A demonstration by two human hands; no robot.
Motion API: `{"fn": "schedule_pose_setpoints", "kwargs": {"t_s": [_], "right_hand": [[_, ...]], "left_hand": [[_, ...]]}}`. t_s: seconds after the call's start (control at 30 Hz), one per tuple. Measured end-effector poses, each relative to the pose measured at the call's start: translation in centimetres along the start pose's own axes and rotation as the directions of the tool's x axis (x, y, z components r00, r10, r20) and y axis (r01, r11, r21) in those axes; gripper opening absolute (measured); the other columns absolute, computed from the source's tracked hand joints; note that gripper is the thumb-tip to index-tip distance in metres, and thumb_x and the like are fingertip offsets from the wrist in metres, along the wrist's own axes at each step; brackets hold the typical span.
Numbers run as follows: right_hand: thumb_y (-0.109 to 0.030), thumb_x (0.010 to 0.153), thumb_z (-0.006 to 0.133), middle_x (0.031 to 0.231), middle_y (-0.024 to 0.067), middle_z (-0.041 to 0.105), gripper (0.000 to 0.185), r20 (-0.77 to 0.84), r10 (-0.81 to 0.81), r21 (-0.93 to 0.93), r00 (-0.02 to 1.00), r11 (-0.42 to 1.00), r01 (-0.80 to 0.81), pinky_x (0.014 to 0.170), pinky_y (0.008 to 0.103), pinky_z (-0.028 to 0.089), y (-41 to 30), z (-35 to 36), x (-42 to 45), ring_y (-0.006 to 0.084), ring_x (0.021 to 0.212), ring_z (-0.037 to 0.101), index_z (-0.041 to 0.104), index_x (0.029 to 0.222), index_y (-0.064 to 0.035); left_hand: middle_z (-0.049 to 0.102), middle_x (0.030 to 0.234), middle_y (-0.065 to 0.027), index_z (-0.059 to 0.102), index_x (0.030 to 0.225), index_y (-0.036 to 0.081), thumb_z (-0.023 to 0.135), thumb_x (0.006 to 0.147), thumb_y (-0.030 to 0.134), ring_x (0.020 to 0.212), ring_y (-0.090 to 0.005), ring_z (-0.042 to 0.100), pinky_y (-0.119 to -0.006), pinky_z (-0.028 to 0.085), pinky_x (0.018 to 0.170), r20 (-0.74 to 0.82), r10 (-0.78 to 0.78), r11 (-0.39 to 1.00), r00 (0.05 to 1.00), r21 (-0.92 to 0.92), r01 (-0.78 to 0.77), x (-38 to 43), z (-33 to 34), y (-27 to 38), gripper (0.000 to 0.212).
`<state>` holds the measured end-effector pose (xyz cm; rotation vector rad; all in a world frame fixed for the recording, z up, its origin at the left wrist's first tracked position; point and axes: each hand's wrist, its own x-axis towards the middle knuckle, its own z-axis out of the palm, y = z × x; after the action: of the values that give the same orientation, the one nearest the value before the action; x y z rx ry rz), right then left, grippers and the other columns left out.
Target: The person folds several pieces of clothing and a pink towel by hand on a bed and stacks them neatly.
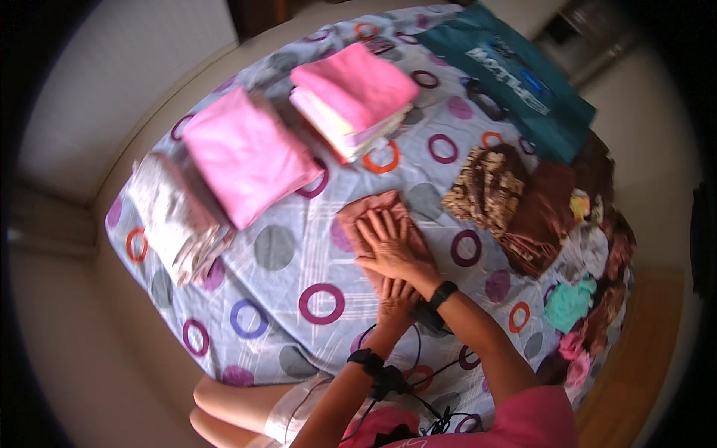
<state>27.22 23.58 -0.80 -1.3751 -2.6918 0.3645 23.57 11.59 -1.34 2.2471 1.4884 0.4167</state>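
Note:
A folded reddish-brown cloth (pixel 420 238) lies on the patterned bedsheet (pixel 280 201) in front of me. Flat on its middle rests my right hand (pixel 386 249), fingers spread and palm down. My left hand (pixel 396 299) lies nearer to me at the cloth's lower end, palm down, its fingertips close to the right wrist. Neither hand grips anything. Each wrist wears a black band. Part of the cloth is hidden under the hands.
Beyond stand a pink folded stack (pixel 249 157), a taller stack topped in pink (pixel 355 84) and pale folded fabric (pixel 173 218). To the right lie patterned brown cloth (pixel 487 185), dark brown cloth (pixel 543 213), crumpled turquoise fabric (pixel 568 302) and a green bag (pixel 515 84). Black cables (pixel 442 417) trail near my lap.

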Motion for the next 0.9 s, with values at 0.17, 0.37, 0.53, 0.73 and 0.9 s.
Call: {"fn": "schedule_pose_setpoints", "kwargs": {"t_s": [0.17, 0.37, 0.53, 0.73, 0.9], "right_hand": [[-0.062, 0.063, 0.056, 0.141, 0.0148, 0.003, 0.091, 0.030, 0.042, 0.134, 0.999, 0.990, -0.046, 0.092, 0.0664, -0.002, 0.6, 1.0, 1.9, 0.0378, 0.128, -0.006, 0.020, 0.135, -0.0204], [-0.068, 0.064, 0.051, 0.141, 0.0153, 0.000, 0.092, 0.131, 0.106, 0.189, 0.986, 0.973, -0.129, 0.094, 0.0636, -0.003, 1.3, -0.3, 1.9, 0.0380, 0.128, -0.006, 0.018, 0.135, -0.0201], [-0.056, 0.062, 0.062, 0.138, 0.0206, 0.006, 0.093, -0.091, -0.051, 0.157, 0.995, 0.986, 0.065, 0.092, 0.0654, 0.008, -4.1, -4.3, -3.0, 0.0398, 0.127, 0.004, 0.020, 0.135, -0.0163], [-0.044, 0.053, 0.074, 0.137, 0.0166, 0.012, 0.098, 0.049, -0.040, 0.048, 0.998, 0.998, 0.038, 0.095, 0.0615, 0.006, -3.3, -2.7, -14.8, 0.0393, 0.125, 0.012, 0.023, 0.133, -0.0194], [-0.026, 0.063, 0.070, 0.132, 0.0183, 0.023, 0.083, -0.131, 0.028, -0.026, 0.991, 0.999, -0.031, 0.099, 0.0525, 0.014, -2.4, -0.9, -15.7, 0.0372, 0.122, 0.022, 0.025, 0.132, -0.0172]], "left_hand": [[0.024, 0.135, -0.0135, 0.038, 0.126, 0.008, 0.062, 0.064, 0.051, 0.127, -0.0352, 0.011, -0.048, 0.003, 0.104, 0.092, 0.130, 0.981, 0.987, -0.158, -0.114, -0.4, -4.1, -1.0, 0.079], [0.012, 0.140, -0.0154, 0.026, 0.132, 0.007, 0.055, 0.075, 0.050, 0.129, -0.0373, 0.007, -0.049, 0.013, 0.101, 0.310, 0.171, 0.933, 0.935, -0.357, -0.052, -7.1, -8.1, -6.0, 0.077], [0.046, 0.123, -0.0098, 0.036, 0.126, 0.005, 0.061, 0.079, 0.021, 0.110, -0.0216, 0.045, -0.033, 0.038, 0.088, 0.336, -0.282, 0.651, 0.898, -0.620, 0.437, -17.3, -15.7, -12.6, 0.056], [0.050, 0.117, -0.0078, 0.039, 0.123, 0.003, 0.055, 0.083, 0.018, 0.103, -0.0189, 0.050, -0.031, 0.039, 0.086, 0.284, -0.541, 0.292, 0.792, -0.819, 0.493, -26.2, -17.0, -13.5, 0.045], [0.051, 0.114, -0.0113, 0.040, 0.121, 0.002, 0.048, 0.087, 0.024, 0.101, -0.0246, 0.052, -0.035, 0.042, 0.085, 0.199, -0.616, -0.015, 0.762, -0.970, 0.242, -29.0, -14.4, -11.6, 0.041]]}}
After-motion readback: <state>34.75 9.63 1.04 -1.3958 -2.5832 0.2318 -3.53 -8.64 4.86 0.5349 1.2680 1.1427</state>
